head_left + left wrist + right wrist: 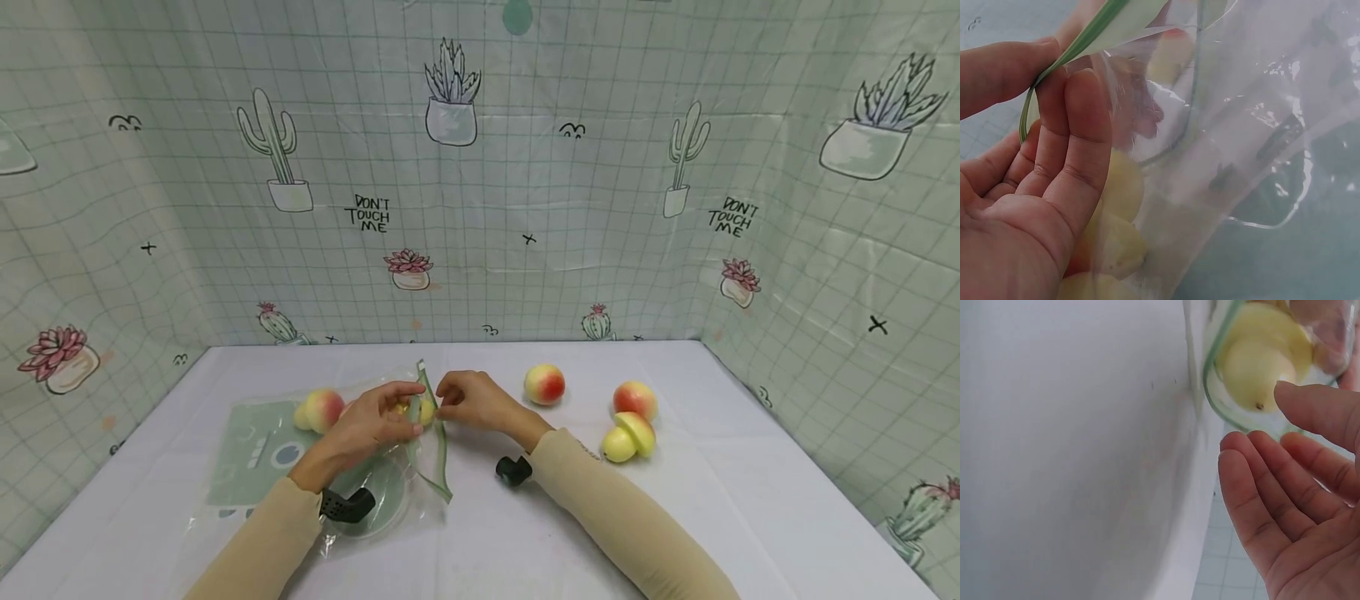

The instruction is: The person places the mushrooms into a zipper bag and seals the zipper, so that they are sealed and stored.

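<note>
Backdrop (pixel 495 175): gridded cloth, printed cacti and succulents, "DON'T TOUCH ME" lettering; rises behind the bag and to both sides of it. White table (pixel 525 533) beneath the bag.

Bag (pixel 255 450): clear plastic, pale green print, lying on the table with fruit inside. Mouth faces right, parted, edged by a green strip (pixel 447 458).

Sleeves (pixel 258 542) beige, one on each forearm; the left crosses the bag's near side, the right comes in from beyond its mouth.

Left hand (pixel 367 414): over the bag, at the mouth. Thumb and forefinger clamp the strip; remaining fingers bent behind it, outside the plastic.

Right hand (pixel 476 400): at the other edge of the bag's mouth. In its wrist view the thumb stands apart from the fingers, which lie side by side, slightly bent. Cannot tell whether the tips touch the strip.

Bagged peach (pixel 326 410): red and yellow, toward the bag's far side. Lone peach (pixel 544 384): right of the bag. Outer peach (pixel 635 398): farther right of it, touching a curved yellow-green fruit (pixel 642 433); small pear (pixel 618 445) beside that.

Yellow fruit (pixel 1257 375): inside the bag, just within the mouth.
</note>
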The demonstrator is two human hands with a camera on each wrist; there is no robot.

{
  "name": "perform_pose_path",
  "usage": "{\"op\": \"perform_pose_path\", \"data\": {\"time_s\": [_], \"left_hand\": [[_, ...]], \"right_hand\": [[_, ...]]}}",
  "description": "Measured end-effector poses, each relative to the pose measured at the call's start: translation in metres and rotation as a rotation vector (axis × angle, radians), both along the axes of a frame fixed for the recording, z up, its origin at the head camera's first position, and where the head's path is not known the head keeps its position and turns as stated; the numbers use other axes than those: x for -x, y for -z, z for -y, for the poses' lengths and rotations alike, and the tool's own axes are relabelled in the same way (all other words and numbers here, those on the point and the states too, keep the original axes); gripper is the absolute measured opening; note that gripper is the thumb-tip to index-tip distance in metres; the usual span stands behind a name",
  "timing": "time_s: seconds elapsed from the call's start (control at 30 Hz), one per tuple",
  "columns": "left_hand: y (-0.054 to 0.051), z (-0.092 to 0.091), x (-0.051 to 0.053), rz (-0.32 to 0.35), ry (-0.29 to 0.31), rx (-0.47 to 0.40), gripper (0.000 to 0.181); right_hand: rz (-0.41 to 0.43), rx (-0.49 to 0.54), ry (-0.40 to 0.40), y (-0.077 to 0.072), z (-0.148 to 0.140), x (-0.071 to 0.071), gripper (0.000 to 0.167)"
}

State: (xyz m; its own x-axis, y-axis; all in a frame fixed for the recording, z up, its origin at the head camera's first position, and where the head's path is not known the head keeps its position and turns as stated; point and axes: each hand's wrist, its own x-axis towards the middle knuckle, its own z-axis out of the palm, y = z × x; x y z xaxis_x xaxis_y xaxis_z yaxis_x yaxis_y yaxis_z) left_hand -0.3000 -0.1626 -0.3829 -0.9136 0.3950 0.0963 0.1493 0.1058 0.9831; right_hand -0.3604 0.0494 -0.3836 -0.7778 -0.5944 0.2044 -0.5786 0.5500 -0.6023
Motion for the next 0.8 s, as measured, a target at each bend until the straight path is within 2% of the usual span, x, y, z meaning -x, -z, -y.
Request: {"op": "perform_pose_path", "data": {"time_s": [0.33,0.53,0.8], "left_hand": [[-0.001,-0.001,-0.002,0.009,-0.053,0.051,0.060],[0.000,0.001,0.000,0.013,-0.041,0.030,0.063],[0.000,-0.002,0.001,0.010,-0.053,0.058,0.061]], "right_hand": [[-0.015,0.008,0.042,-0.009,-0.020,-0.001,0.027],[-0.036,-0.002,0.060,-0.013,-0.033,-0.003,0.027],[-0.054,0.000,0.087,-0.016,-0.049,-0.005,0.027]]}}
